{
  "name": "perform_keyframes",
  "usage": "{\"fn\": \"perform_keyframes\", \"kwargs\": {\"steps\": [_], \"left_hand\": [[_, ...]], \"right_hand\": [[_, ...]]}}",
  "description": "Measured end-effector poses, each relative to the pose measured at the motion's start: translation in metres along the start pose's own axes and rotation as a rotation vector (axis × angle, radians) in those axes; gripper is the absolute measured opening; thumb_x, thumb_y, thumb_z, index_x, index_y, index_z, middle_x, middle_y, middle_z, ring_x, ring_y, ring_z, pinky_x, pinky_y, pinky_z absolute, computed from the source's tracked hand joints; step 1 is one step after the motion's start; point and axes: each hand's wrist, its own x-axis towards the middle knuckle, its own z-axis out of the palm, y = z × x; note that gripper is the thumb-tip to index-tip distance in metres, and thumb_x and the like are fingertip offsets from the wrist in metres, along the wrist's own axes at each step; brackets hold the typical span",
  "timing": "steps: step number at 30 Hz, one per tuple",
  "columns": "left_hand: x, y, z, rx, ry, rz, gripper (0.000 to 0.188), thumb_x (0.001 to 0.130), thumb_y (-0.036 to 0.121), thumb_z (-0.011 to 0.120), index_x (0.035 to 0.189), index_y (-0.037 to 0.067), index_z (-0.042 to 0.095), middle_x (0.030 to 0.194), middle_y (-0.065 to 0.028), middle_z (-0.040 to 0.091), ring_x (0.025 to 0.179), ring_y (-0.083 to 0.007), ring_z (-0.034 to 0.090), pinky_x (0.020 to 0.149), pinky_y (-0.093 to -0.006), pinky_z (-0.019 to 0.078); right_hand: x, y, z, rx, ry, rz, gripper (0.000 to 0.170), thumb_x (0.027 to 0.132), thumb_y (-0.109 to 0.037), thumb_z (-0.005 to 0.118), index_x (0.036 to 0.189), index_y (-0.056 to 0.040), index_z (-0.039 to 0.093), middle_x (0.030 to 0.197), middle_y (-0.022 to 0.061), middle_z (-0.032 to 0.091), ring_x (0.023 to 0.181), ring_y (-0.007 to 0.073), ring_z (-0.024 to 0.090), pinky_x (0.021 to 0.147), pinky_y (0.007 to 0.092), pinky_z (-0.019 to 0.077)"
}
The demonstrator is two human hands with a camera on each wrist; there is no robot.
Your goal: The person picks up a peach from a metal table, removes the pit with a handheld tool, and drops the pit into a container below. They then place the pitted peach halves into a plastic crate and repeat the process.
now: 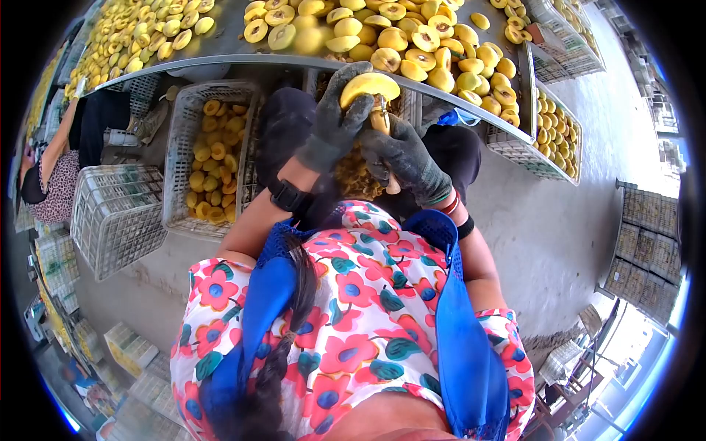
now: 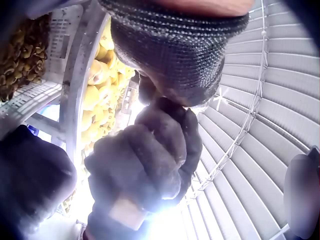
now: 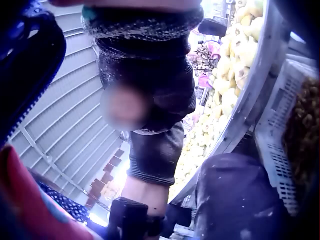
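Both hands wear dark grey gloves and meet over the lap, below the table edge. My left hand (image 1: 334, 125) holds a yellow peach half (image 1: 370, 87) between thumb and fingers, its curved side up. In my right hand (image 1: 409, 156) is a tool with a wooden handle (image 1: 380, 121), gripped in curled fingers. The tool's metal part is at the peach's underside, mostly hidden by the fruit. In the left wrist view the right hand (image 2: 145, 160) lies just beyond the left glove (image 2: 170, 55), and the peach is hidden there.
A metal table (image 1: 220, 60) ahead bears heaps of peach halves (image 1: 419, 44). Crates of peaches stand left (image 1: 170, 169) and right (image 1: 537, 163). Brown scraps (image 1: 357, 176) fill a crate between the knees. Another person (image 1: 62, 176) sits at far left beside an upturned crate (image 1: 118, 213).
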Motion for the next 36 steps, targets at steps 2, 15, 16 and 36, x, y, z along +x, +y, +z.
{"fn": "perform_keyframes", "kwargs": {"steps": [2, 15, 16, 36], "left_hand": [[0.0, 0.002, -0.001, -0.033, -0.02, -0.028, 0.04, 0.088, 0.011, 0.058, 0.125, -0.001, 0.046, 0.116, -0.0122, 0.056, 0.104, -0.0195, 0.055, 0.091, -0.0316, 0.046], [-0.003, -0.002, -0.023, -0.253, -0.244, -0.316, 0.037, 0.094, 0.019, 0.055, 0.125, 0.002, 0.048, 0.118, -0.0077, 0.056, 0.106, -0.0155, 0.054, 0.093, -0.0304, 0.0448], [-0.003, 0.001, -0.023, -0.298, -0.249, -0.344, 0.037, 0.094, 0.021, 0.054, 0.125, 0.002, 0.048, 0.118, -0.0073, 0.056, 0.106, -0.0151, 0.054, 0.093, -0.0301, 0.0449], [0.052, -0.049, -0.14, 1.103, 0.026, 0.152, 0.042, 0.086, 0.033, 0.062, 0.116, 0.004, 0.058, 0.117, -0.0188, 0.059, 0.109, -0.0333, 0.057, 0.091, -0.0386, 0.0454]], "right_hand": [[0.0, 0.001, 0.0, -0.026, 0.003, -0.014, 0.009, 0.09, -0.01, 0.054, 0.096, -0.004, 0.054, 0.064, -0.0001, 0.05, 0.048, 0.0077, 0.045, 0.042, 0.0215, 0.036], [-0.003, -0.005, -0.008, 0.066, -0.193, 0.192, 0.01, 0.089, -0.012, 0.056, 0.083, -0.0045, 0.054, 0.057, -0.0003, 0.048, 0.041, 0.0087, 0.043, 0.039, 0.0221, 0.0328], [-0.003, -0.008, -0.005, 0.103, -0.183, 0.238, 0.01, 0.088, -0.012, 0.056, 0.082, -0.0045, 0.054, 0.057, -0.0009, 0.047, 0.042, 0.0086, 0.043, 0.039, 0.0218, 0.0322], [0.014, 0.033, -0.018, -0.388, 0.08, 0.096, 0.012, 0.087, -0.012, 0.059, 0.094, -0.0049, 0.052, 0.065, 0.0001, 0.052, 0.049, 0.0072, 0.049, 0.043, 0.0239, 0.039]]}}
